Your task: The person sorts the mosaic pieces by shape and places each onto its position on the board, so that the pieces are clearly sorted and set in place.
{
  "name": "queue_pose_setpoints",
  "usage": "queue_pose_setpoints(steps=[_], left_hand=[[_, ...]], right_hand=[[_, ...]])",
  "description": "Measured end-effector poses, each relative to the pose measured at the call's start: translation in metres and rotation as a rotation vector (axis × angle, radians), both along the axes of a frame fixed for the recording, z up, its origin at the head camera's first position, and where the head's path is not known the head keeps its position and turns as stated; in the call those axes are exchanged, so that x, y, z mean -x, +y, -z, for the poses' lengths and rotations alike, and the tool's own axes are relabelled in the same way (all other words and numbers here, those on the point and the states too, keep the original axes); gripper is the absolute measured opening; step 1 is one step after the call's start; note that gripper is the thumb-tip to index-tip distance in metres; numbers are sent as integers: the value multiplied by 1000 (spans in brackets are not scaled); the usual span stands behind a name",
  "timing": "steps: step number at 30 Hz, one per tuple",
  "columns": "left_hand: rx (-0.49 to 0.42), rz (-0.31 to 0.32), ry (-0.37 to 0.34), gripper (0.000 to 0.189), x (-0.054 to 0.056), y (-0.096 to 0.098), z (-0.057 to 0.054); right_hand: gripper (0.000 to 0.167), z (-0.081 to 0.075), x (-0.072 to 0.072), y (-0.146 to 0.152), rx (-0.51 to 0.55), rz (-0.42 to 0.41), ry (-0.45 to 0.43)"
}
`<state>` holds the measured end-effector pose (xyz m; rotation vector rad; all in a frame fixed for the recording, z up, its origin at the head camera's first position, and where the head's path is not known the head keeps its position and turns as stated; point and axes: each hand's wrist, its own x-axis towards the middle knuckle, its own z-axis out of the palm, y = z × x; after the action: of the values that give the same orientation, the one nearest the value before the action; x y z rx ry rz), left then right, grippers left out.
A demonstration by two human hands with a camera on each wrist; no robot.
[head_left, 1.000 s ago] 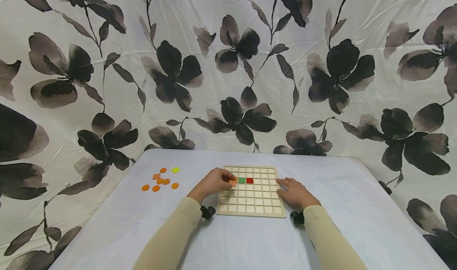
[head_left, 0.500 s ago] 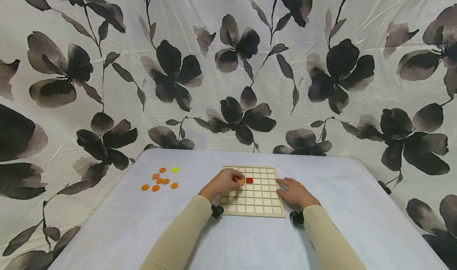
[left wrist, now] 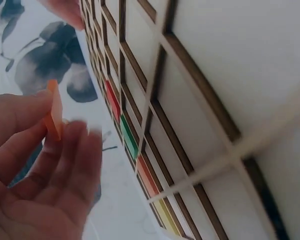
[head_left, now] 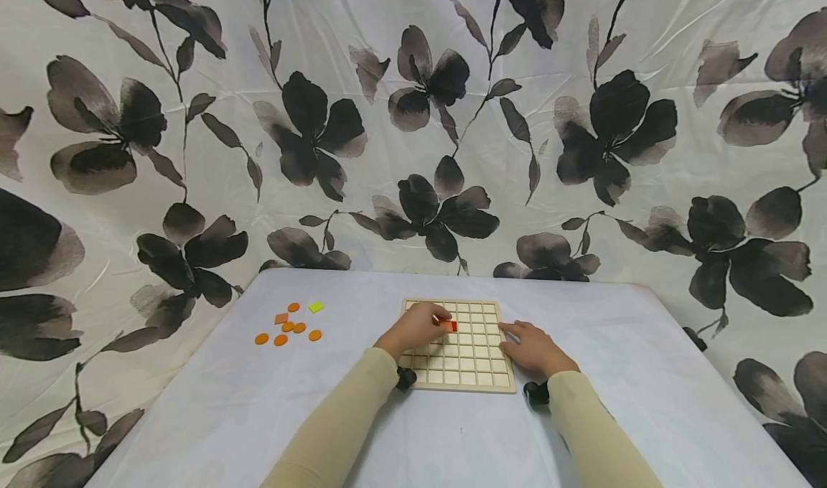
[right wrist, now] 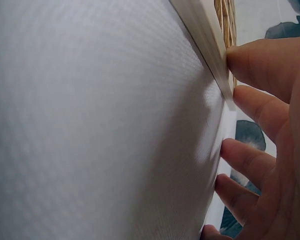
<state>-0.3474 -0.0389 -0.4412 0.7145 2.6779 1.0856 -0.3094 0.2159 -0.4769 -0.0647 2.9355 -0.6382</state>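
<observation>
My left hand (head_left: 416,328) pinches a flat orange square tile (left wrist: 54,111) between thumb and fingertips, above a wooden grid board (head_left: 461,386). In the left wrist view a red tile (left wrist: 112,100), a green tile (left wrist: 128,136), another orange tile (left wrist: 147,175) and a yellow tile (left wrist: 167,216) sit in a row of the board's cells. From the head, the left hand hides most of that row. My right hand (head_left: 535,348) lies at the board's right side, thumb and index fingertip against the frame (right wrist: 205,42), the other fingers spread on the table.
Left of the board, several orange discs (head_left: 299,328) lie scattered on the white-covered table (head_left: 194,402). Among them are an orange square tile (head_left: 281,318) and a yellow-green square tile (head_left: 316,307). A floral curtain (head_left: 426,151) hangs behind the table.
My left hand has moved right across the board with the orange tile, passing over the green tile to the red one. The right hand has stayed at the board's edge.
</observation>
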Motion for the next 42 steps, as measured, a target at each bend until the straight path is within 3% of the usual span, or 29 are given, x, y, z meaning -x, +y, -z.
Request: queue_pose_setpoints(steps=[5,9,27,34,42], left_hand=[[58,47,96,32,2,9,0],[77,49,125,32,5,16,2],[125,-26,98,27,11,35,7],[137,-66,90,21,10,40,3],[194,-68,112,19,11,45,3]], right_hand=[[53,0,0,0,-1,-4,-3],[53,-2,0,0,10,3,-11],[52,0,1,1,1,-3,-1],[52,-2,0,0,7,10,-7],[52,-1,0,0,18,16,-9]])
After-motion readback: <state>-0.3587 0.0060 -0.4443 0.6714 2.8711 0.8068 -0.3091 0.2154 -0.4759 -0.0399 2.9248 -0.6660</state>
